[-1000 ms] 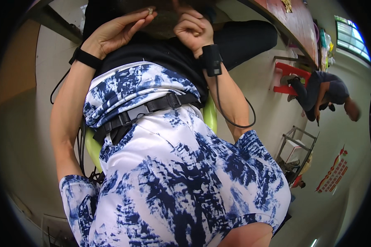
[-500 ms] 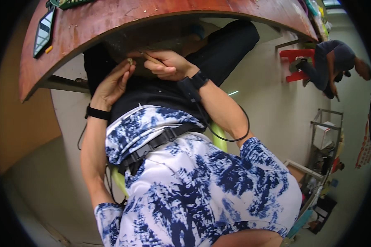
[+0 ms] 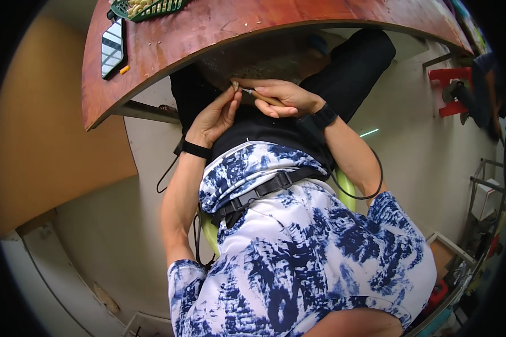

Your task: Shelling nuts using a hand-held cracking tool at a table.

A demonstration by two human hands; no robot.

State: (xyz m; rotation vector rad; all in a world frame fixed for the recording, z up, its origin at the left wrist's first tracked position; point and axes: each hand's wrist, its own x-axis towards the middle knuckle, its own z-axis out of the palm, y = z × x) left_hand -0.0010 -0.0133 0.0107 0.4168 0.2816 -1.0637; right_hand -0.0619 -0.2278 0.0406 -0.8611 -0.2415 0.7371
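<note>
My left hand (image 3: pixel 212 119) pinches a small pale piece (image 3: pixel 235 86) between thumb and fingertips, over my lap below the table edge. The piece is too small to name. In my right hand (image 3: pixel 291 96) is a slim wooden-handled tool (image 3: pixel 270 99), its thin tip directed left at the pale piece. Tip and piece are very close; whether they touch I cannot tell. The right index finger stretches toward the left fingertips.
Above my hands curves the reddish wooden table (image 3: pixel 208 28), with a green basket (image 3: pixel 154 12) of pale pieces, a phone (image 3: pixel 113 49) and a small yellow-orange object (image 3: pixel 124 69). A red stool (image 3: pixel 455 90) and another person's dark clothing (image 3: pixel 482 92) show at right.
The whole view has swung, so everything sits farther right and more of the basket shows. My right hand's tool tip is now closer to the piece in my left hand.
</note>
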